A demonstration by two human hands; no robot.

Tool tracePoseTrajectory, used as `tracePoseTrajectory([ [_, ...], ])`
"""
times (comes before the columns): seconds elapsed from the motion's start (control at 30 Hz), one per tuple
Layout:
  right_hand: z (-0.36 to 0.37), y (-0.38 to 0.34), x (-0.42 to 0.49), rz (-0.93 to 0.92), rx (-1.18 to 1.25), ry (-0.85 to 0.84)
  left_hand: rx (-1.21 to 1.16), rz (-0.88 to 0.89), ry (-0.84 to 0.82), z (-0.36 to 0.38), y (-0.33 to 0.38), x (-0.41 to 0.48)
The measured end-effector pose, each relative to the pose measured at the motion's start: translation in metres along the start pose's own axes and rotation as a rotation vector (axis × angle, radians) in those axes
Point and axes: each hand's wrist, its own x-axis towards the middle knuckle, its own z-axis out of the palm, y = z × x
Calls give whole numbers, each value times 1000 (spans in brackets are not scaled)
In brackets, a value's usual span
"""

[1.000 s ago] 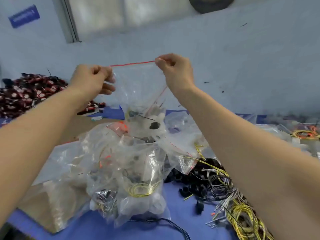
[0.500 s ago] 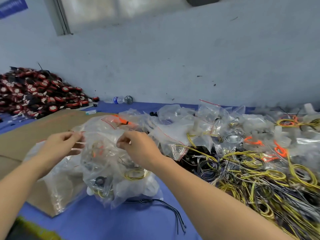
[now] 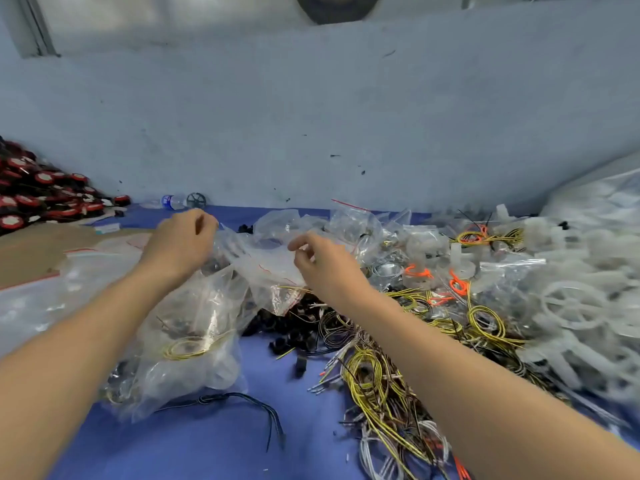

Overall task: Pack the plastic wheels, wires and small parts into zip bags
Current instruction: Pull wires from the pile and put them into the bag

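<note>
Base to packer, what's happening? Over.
Left hand, right hand: loose, holding nothing. Filled zip bags piled below. Wire tangle beside right arm.

Blue table (image 3: 214, 445) is carrying filled zip bags (image 3: 194, 327) at centre, tangled wires (image 3: 374, 382) beside them, white plastic wheels (image 3: 575, 306) piling at right. Cardboard (image 3: 31, 251), red-and-black discs (image 3: 38, 195) and a bottle (image 3: 172, 201) are lying far left.

Head camera looks forward-down, apparently close over the table (image 3: 214, 452).
</note>
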Motion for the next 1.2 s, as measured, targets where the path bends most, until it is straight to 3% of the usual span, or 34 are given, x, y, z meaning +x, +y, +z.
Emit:
tracePoseTrajectory([
  [0.13,-31,57,-16,183,159,127,128,109,-306,65,38,-5],
  [0.23,-51,89,-29,272,188,207,106,249,-412,105,54,-15],
  [0.4,-69,117,-37,358,299,245,379,549,-467,160,79,-25],
  [0.5,-75,122,-39,364,333,261,555,547,-457,182,93,-30],
  [0.6,-84,122,-43,337,334,260,524,451,-284,186,104,-29],
  [0.77,-108,118,-45,294,369,349,-101,130,-23,145,149,-4],
  [0.9,-127,102,-45,277,409,429,-443,254,160,83,213,0],
  [1.03,-157,82,-47,257,435,533,-977,242,16,46,263,-30],
  [1.2,-201,68,-65,227,479,576,-1471,-52,-239,42,287,-83],
])
